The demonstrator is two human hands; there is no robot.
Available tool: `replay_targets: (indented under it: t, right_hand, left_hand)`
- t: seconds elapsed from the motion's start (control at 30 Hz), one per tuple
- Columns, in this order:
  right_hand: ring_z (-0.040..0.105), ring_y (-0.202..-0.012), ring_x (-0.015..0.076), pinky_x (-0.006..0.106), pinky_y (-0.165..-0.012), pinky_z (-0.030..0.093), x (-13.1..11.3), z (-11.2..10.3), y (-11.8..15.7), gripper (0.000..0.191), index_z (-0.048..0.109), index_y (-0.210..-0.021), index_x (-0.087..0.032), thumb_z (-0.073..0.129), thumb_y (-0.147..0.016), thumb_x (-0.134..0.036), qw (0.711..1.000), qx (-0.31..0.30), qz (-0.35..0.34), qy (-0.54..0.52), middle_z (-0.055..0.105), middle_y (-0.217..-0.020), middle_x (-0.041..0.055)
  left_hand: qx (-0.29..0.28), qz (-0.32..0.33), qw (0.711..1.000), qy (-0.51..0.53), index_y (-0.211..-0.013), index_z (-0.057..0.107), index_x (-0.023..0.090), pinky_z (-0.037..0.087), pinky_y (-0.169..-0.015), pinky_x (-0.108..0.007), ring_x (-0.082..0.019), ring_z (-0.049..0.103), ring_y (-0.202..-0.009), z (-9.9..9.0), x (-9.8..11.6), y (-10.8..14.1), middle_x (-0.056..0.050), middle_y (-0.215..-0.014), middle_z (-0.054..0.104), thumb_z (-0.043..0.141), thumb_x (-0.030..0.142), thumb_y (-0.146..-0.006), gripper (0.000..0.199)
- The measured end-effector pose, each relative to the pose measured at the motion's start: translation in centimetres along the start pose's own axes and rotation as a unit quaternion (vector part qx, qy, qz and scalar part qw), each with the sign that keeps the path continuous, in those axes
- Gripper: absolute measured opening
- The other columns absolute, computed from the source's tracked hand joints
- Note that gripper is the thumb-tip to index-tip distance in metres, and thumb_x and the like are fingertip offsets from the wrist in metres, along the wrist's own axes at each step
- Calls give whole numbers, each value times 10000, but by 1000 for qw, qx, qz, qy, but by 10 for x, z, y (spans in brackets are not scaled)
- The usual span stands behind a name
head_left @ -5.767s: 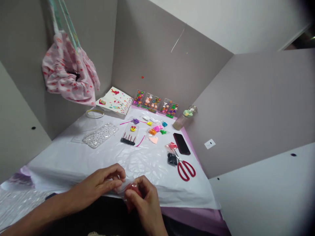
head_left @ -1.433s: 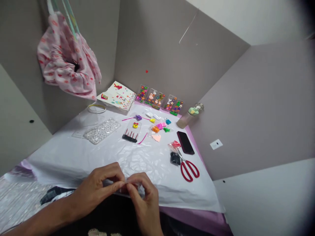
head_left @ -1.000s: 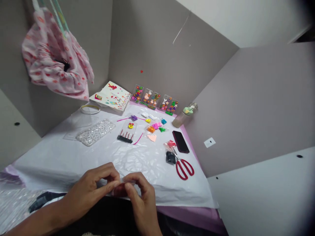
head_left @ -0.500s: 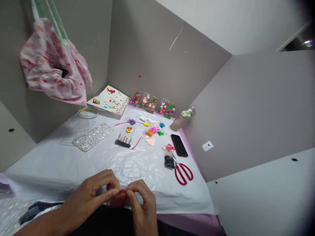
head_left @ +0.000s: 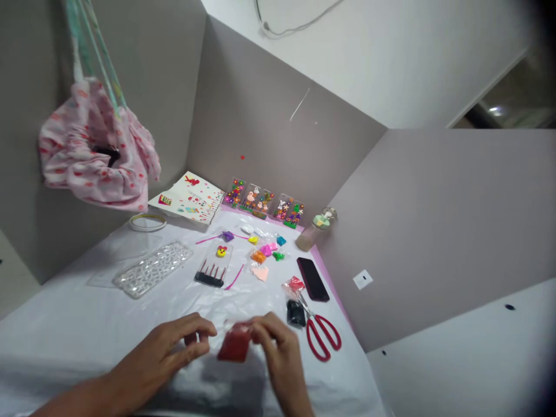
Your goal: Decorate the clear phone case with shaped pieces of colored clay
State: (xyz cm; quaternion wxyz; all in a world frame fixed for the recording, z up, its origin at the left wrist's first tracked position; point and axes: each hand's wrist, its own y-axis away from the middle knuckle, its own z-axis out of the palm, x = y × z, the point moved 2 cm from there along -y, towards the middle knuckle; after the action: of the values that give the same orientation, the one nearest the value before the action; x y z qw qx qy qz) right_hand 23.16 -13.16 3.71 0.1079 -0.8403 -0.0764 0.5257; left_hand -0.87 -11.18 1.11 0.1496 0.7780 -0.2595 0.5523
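My right hand (head_left: 278, 341) pinches the upper edge of a small clear packet of dark red clay (head_left: 235, 343), held up over the near part of the table. To its left, my left hand (head_left: 182, 341) is apart from the packet, with thumb and fingers separated and nothing between them. Beyond the hands lies a clear phone case (head_left: 216, 263) bearing a yellow clay face with red ears, thin brown strips and a black band at its bottom. Several small packets of coloured clay, an orange one (head_left: 258, 256) among them, are spread behind it.
At right are red-handled scissors (head_left: 320, 336), a black clay packet (head_left: 296, 313), a red packet (head_left: 295, 284) and a phone (head_left: 313, 279). A patterned clear case (head_left: 152, 269) lies left. Decorated cases (head_left: 256, 200), a notebook (head_left: 189, 198) and a bottle (head_left: 310, 234) stand behind. A pink cloth bag (head_left: 99, 150) hangs at left.
My left hand has let go of the red clay packet. My right hand has lifted it up and to the right from the table's near edge. The camera view has tilted upward.
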Motion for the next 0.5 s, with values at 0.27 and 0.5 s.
replay_targets:
  t: [0.27,0.5]
  right_hand:
    - [685,-1030,296,419,-948,512,52,-115,-165,356,751,-1022,-131,533,-965,-406,955,196,41,220,751,-1117,167]
    - [676,-1130,256,498,-1016,535,90,-74,-200,211,707,-1115,-159,718,-972,-313,936,66,96,332,716,-1191,77]
  left_hand:
    - [-15,98,993,-69,-856,663,215,443,-775,-288,-204,622,-820,-26,21,-78,-24,-873,674,440,219,-855,222]
    - [26,72,995,-59,-820,650,202,370,-682,-307,-190,528,-683,-19,15,-120,0,-704,587,416,331,-918,285]
